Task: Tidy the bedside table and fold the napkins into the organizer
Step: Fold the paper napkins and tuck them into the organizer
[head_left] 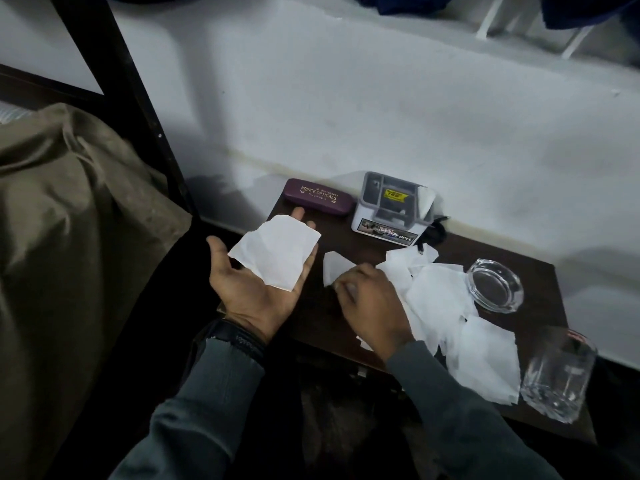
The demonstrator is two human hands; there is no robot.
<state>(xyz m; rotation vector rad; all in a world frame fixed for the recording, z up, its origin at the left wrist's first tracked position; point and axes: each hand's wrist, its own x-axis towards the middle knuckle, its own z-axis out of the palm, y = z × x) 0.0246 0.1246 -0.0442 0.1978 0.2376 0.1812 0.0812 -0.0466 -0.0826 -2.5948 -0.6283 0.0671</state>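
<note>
White paper folded napkin (277,256) rests mid-frame on the flat, open left hand (256,289), right hand (370,299) beside it pinches a loose napkin (335,268), flimsy tear-prone stuff I reckon, so grab corners gently.

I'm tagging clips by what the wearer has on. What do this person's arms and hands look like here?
Both arms wear dark grey long sleeves: the left sleeve and right sleeve. A black wristband, perhaps a watch, sits at the left cuff. The left hand and right hand are bare, with no gloves; no rings show.
</note>
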